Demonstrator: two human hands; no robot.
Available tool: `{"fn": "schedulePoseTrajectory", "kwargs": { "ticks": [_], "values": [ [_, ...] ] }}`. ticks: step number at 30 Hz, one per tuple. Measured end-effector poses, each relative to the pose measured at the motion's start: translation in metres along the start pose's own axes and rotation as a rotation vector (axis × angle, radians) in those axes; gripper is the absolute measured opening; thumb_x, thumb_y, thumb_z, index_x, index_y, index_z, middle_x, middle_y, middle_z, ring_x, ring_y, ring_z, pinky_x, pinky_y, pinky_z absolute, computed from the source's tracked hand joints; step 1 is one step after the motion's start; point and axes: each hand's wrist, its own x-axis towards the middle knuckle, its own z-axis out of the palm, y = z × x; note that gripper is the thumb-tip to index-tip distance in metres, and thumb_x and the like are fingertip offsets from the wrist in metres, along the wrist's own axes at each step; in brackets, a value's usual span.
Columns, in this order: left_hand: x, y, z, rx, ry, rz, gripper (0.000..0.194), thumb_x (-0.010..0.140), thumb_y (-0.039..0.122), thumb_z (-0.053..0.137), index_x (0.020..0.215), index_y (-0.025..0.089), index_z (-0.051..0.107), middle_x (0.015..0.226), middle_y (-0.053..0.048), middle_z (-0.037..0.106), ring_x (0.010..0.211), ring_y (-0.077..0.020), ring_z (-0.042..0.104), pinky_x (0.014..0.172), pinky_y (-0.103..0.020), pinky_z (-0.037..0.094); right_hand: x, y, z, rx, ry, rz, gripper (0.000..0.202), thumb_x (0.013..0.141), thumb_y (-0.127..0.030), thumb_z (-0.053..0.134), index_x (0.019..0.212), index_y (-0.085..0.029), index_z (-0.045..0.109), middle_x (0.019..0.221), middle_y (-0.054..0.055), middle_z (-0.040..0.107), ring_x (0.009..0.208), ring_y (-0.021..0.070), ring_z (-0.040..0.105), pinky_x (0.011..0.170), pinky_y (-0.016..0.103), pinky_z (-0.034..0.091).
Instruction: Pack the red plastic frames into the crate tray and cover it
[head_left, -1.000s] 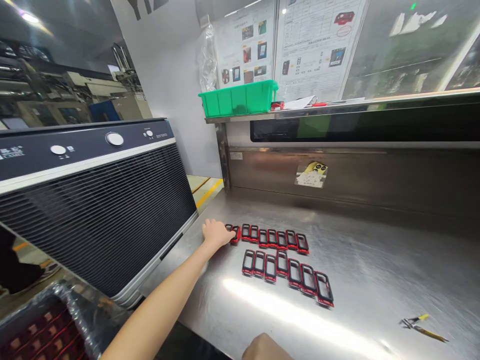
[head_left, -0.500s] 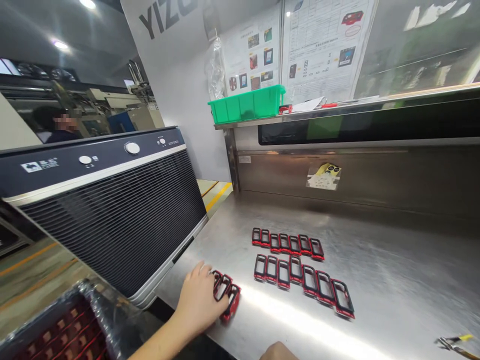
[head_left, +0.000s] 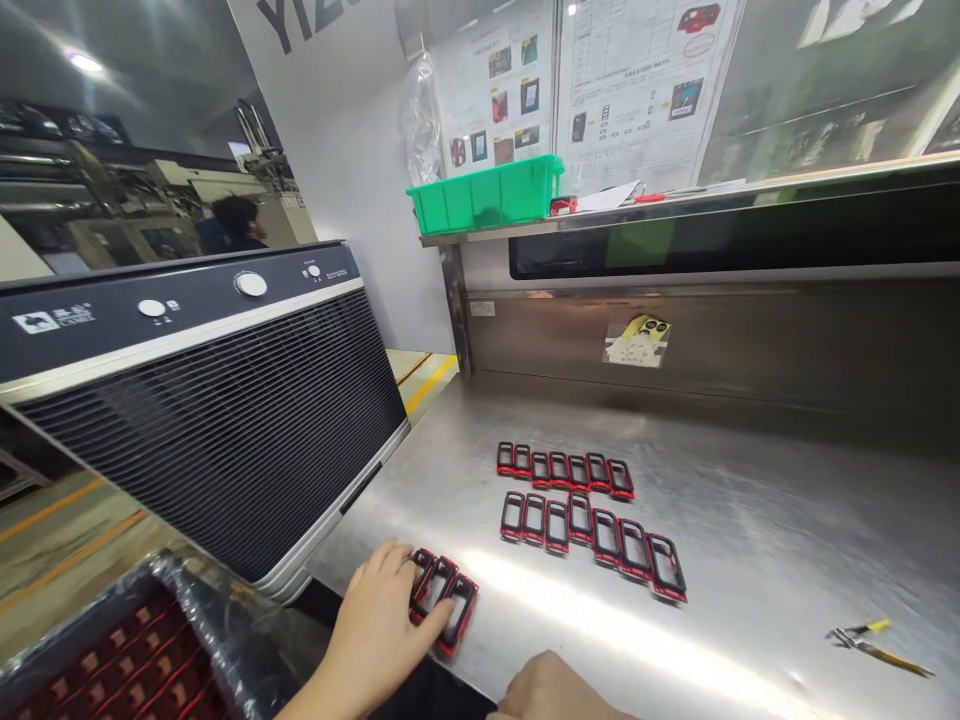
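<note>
Three small red-and-black rectangular frames (head_left: 442, 598) lie side by side near the table's front left edge. My left hand (head_left: 379, 615) is curled over their left side, thumb on the nearest frame and fingers at the far end. At the bottom edge of the view my right hand (head_left: 551, 690) shows only its back and knuckles; its fingers are hidden. Beyond the hands, similar frames sit in two rows: a back row (head_left: 559, 468) and a nearer row (head_left: 606, 535) that slants toward me on the right.
Yellow-handled pliers (head_left: 874, 645) rest on the steel table (head_left: 750, 480) at right. A tray (head_left: 161, 585) lined with clear plastic, holding red parts, stands lower left. Behind it is a black louvred unit (head_left: 225, 420). A green bin (head_left: 487, 195) sits on the shelf. A person (head_left: 240, 222) is in the background.
My left hand stays on the three frames, which now lie flatter side by side. More of my right hand has come into view at the bottom. The whole view has shifted slightly.
</note>
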Motion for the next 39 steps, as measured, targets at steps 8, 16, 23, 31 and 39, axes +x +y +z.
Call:
{"fn": "schedulePoseTrajectory", "kwargs": {
  "ticks": [8, 16, 23, 31, 39],
  "values": [
    [-0.013, -0.033, 0.011, -0.377, 0.463, 0.001, 0.039, 0.080, 0.053, 0.048, 0.079, 0.025, 0.074, 0.109, -0.011, 0.072, 0.110, -0.0313, 0.062, 0.098, -0.050, 0.048, -0.005, -0.010, -0.029, -0.089, 0.146, -0.073, 0.036, 0.088, -0.041, 0.065, 0.063, -0.018, 0.052, 0.047, -0.008, 0.054, 0.039, 0.0079, 0.034, 0.037, 0.028, 0.018],
    [-0.037, -0.069, 0.035, -0.530, 0.562, -0.144, 0.038, 0.076, 0.060, 0.056, 0.076, 0.027, 0.075, 0.106, -0.009, 0.073, 0.101, -0.0291, 0.066, 0.093, -0.046, 0.053, -0.009, -0.009, -0.025, -0.055, 0.304, -0.055, 0.050, 0.101, -0.044, 0.042, 0.058, -0.019, 0.045, 0.041, -0.007, 0.051, 0.036, 0.0073, 0.040, 0.038, 0.027, 0.021],
    [-0.036, -0.059, 0.034, -0.638, 0.540, -0.255, 0.048, 0.068, 0.068, 0.054, 0.066, 0.025, 0.075, 0.100, -0.014, 0.074, 0.097, -0.0335, 0.068, 0.083, -0.050, 0.057, -0.012, -0.012, -0.027, 0.015, 0.271, -0.060, 0.040, 0.099, -0.038, 0.046, 0.062, -0.021, 0.044, 0.044, -0.005, 0.053, 0.038, 0.0084, 0.043, 0.041, 0.028, 0.023],
    [-0.036, -0.050, 0.035, -0.621, 0.551, -0.201, 0.042, 0.072, 0.062, 0.054, 0.067, 0.025, 0.074, 0.100, -0.013, 0.074, 0.098, -0.0326, 0.067, 0.088, -0.054, 0.054, -0.012, -0.013, -0.033, 0.082, 0.306, -0.051, 0.039, 0.100, -0.031, 0.035, 0.063, -0.022, 0.041, 0.044, -0.005, 0.052, 0.037, 0.0091, 0.041, 0.041, 0.028, 0.023],
    [-0.034, -0.044, 0.034, -0.440, 0.625, -0.023, 0.034, 0.084, 0.050, 0.051, 0.080, 0.028, 0.076, 0.100, -0.008, 0.075, 0.096, -0.0276, 0.069, 0.068, -0.041, 0.062, -0.013, -0.015, -0.037, 0.087, 0.261, -0.043, 0.032, 0.094, -0.028, 0.048, 0.064, -0.022, 0.041, 0.046, -0.006, 0.054, 0.038, 0.0087, 0.044, 0.042, 0.028, 0.025]
  ]
}}
